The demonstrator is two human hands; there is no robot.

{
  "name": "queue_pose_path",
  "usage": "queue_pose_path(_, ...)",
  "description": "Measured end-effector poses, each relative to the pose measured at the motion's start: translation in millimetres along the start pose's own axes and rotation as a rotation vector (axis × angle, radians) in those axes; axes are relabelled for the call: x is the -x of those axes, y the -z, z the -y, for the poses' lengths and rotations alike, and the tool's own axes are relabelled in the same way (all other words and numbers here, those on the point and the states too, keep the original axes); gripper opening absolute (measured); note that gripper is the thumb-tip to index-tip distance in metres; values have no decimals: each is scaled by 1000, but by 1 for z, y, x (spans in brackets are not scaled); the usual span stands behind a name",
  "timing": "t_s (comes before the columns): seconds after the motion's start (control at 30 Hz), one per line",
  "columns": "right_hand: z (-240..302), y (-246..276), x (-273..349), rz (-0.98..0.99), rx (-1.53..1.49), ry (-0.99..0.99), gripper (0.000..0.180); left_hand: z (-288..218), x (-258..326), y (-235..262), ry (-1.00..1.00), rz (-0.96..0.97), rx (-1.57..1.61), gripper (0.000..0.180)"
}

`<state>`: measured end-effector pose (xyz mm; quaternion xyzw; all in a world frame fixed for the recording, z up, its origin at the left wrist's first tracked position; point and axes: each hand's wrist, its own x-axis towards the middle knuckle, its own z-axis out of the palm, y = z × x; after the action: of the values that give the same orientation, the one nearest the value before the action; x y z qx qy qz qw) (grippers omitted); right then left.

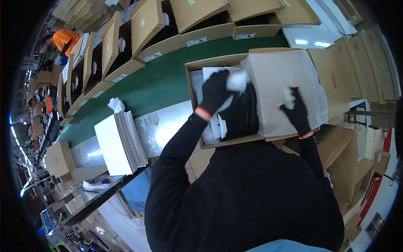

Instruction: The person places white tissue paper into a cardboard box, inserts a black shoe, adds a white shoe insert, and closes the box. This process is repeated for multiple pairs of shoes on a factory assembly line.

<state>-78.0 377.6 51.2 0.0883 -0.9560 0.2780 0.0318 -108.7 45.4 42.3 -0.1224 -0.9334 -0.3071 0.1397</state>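
In front of me stands an open brown cardboard box [197,119] with a black shoe or boot [244,115] inside. A small white tag [222,127] lies against the black item. My left hand [215,90], in a black glove, is closed on a wad of white paper [238,82] above the box; the wad is blurred by motion. To its right, a large sheet of white tissue paper [275,94] hangs over the box's side and lid. My right hand [298,112], also gloved in black, rests over this sheet with its fingers spread, holding nothing.
A stack of white paper sheets [119,143] with a paper wad [116,105] on top stands at left. Beyond the green conveyor belt [168,75] runs a row of half-open shoe boxes [163,52]. Flat cartons [365,63] lean at right. A person in orange [66,40] stands far left.
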Motion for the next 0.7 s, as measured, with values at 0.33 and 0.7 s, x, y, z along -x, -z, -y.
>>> queue_pose_path(0.33, -76, 24, 25, -248, 497, -80, 71, 54, -46, -100, 38, -37, -12, 51)
queue_pose_path(0.7, -132, 35, 25, -281, 78, -467, 59, 8, -1, -62, 185, 0, -17, 49)
